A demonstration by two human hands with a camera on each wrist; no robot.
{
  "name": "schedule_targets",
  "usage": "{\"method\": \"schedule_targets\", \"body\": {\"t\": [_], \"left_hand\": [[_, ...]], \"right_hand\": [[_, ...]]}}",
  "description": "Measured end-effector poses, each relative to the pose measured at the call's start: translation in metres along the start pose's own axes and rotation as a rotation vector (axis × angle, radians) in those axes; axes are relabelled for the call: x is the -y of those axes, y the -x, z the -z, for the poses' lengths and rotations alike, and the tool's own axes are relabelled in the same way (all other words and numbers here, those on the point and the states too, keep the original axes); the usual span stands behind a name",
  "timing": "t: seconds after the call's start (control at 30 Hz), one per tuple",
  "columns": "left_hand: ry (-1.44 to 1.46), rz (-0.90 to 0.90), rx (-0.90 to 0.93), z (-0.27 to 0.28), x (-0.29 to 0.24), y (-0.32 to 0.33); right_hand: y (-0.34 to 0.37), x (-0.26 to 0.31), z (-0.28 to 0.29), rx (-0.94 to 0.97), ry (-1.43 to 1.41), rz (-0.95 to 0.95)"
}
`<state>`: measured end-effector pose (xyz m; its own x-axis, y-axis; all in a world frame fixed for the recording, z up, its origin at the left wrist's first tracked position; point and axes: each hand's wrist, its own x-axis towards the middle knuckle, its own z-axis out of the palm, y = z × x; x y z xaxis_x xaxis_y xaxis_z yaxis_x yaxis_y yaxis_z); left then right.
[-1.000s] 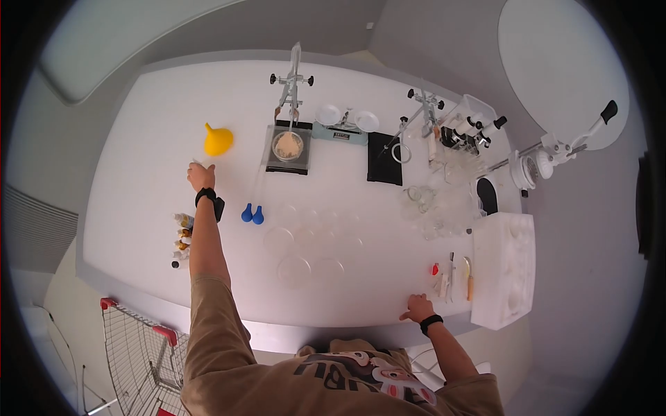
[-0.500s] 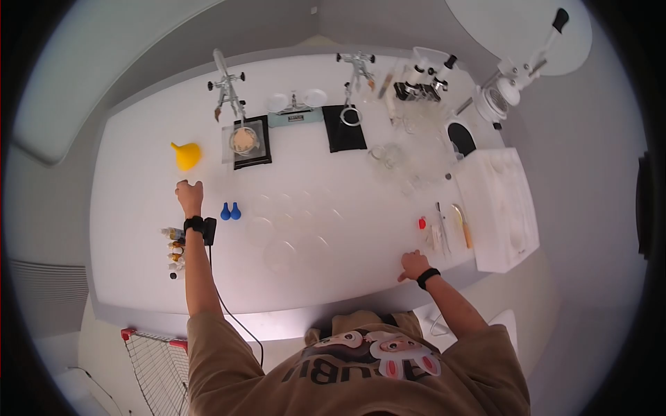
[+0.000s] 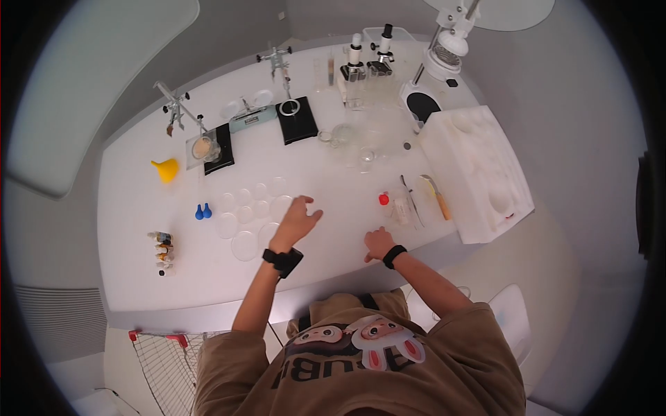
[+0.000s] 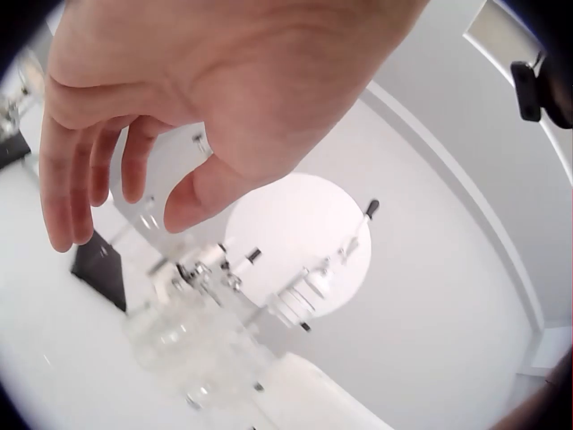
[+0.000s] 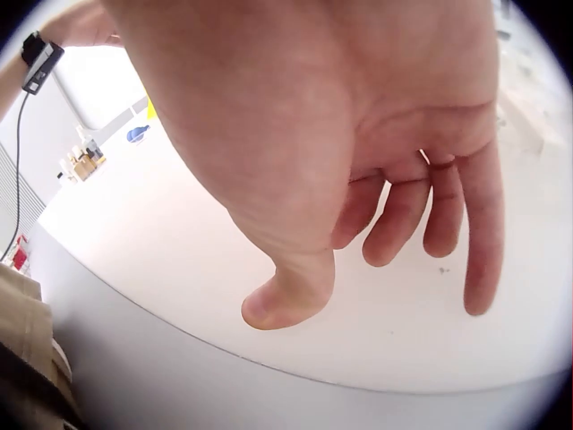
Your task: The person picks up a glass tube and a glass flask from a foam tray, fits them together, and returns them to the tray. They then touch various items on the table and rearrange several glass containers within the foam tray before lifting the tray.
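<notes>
My left hand (image 3: 297,223) is over the white table, beside several clear round glass dishes (image 3: 244,246). In the left wrist view the fingers of this left hand (image 4: 197,98) hang loosely bent, the thumb apart from them, with nothing held. Near the table's front edge is my right hand (image 3: 379,245), just below a small red-capped item (image 3: 383,199) and a pair of tweezers (image 3: 411,194). The right wrist view shows the right hand (image 5: 340,125) with relaxed, spread fingers pointing down and nothing between them.
A yellow funnel (image 3: 166,170), two blue rubber bulbs (image 3: 203,211) and small bottles (image 3: 164,251) are at the left. Stands, a balance (image 3: 251,119) and microscopes (image 3: 354,69) line the back. Glassware (image 3: 343,134), a wooden-handled knife (image 3: 442,206) and a white foam block (image 3: 472,180) stand right.
My left hand has moved right and back from beside the yellow funnel to the round dishes. The right hand stays near the front edge. The head view has turned to the right.
</notes>
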<state>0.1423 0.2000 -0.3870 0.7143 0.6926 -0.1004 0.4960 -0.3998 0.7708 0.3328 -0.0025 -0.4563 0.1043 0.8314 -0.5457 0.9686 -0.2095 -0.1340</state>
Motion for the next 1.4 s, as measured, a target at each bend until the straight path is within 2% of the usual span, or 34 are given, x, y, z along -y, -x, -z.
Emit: {"method": "schedule_targets", "body": {"t": [0.07, 0.1, 0.13, 0.2, 0.23, 0.27, 0.33, 0.53, 0.6, 0.63, 0.7, 0.73, 0.77, 0.83, 0.93, 1.1, 1.27, 1.33, 1.4], "left_hand": [[-0.152, 0.074, 0.035, -0.044, 0.0, -0.011], [-0.169, 0.168, 0.149, -0.058, -0.001, -0.019], [-0.171, 0.177, 0.144, -0.071, 0.0, -0.02], [-0.386, 0.4, 0.262, -0.091, -0.018, -0.025], [-0.358, 0.427, 0.389, -0.101, -0.004, -0.034], [-0.362, 0.434, 0.391, -0.11, -0.012, -0.035], [-0.669, 0.466, 0.395, -0.123, -0.026, -0.032], [-0.699, 0.473, 0.411, -0.131, -0.018, -0.039], [-0.677, 0.453, 0.387, -0.133, -0.007, -0.031], [-0.678, 0.441, 0.375, -0.132, -0.008, -0.031], [-0.7, 0.44, 0.36, -0.132, -0.016, -0.035], [-0.688, 0.45, 0.359, -0.136, -0.014, -0.034], [-0.706, 0.433, 0.348, -0.138, -0.009, -0.033], [-0.739, 0.416, 0.329, -0.134, -0.007, -0.032], [-0.722, 0.46, 0.375, -0.132, -0.013, -0.036], [-0.64, 0.479, 0.344, -0.134, -0.014, -0.034], [-0.687, 0.453, 0.339, -0.137, -0.013, -0.033], [-0.667, 0.479, 0.334, -0.136, -0.014, -0.033], [-0.656, 0.48, 0.355, -0.135, -0.014, -0.035]], "right_hand": [[0.001, 0.001, -0.008, -0.037, -0.01, 0.017], [0.003, -0.001, -0.016, -0.137, -0.041, 0.044], [0.008, -0.005, -0.025, -0.229, -0.069, 0.071], [0.017, -0.01, -0.03, -0.298, -0.104, 0.134], [0.019, -0.014, -0.029, -0.364, -0.139, 0.191], [0.021, -0.018, -0.025, -0.362, -0.146, 0.196], [0.022, -0.019, -0.021, -0.354, -0.15, 0.268], [0.004, -0.038, -0.024, -0.286, -0.193, 0.369], [0.015, -0.039, 0.007, -0.108, -0.353, 0.401], [0.018, -0.042, 0.029, -0.121, -0.395, 0.401], [0.007, -0.049, 0.077, -0.269, -0.462, 0.326], [0.001, -0.055, 0.112, -0.341, -0.489, 0.222], [-0.01, -0.058, 0.135, -0.576, -0.443, 0.095], [-0.036, -0.076, 0.168, -0.77, -0.322, 0.088], [-0.069, -0.093, 0.179, -0.699, -0.223, 0.061], [-0.087, -0.097, 0.178, -0.728, -0.106, 0.086], [-0.11, -0.094, 0.164, -0.772, 0.037, 0.054], [-0.108, -0.093, 0.166, -0.659, 0.163, 0.135], [-0.104, -0.095, 0.165, -0.664, 0.168, 0.123]]}}
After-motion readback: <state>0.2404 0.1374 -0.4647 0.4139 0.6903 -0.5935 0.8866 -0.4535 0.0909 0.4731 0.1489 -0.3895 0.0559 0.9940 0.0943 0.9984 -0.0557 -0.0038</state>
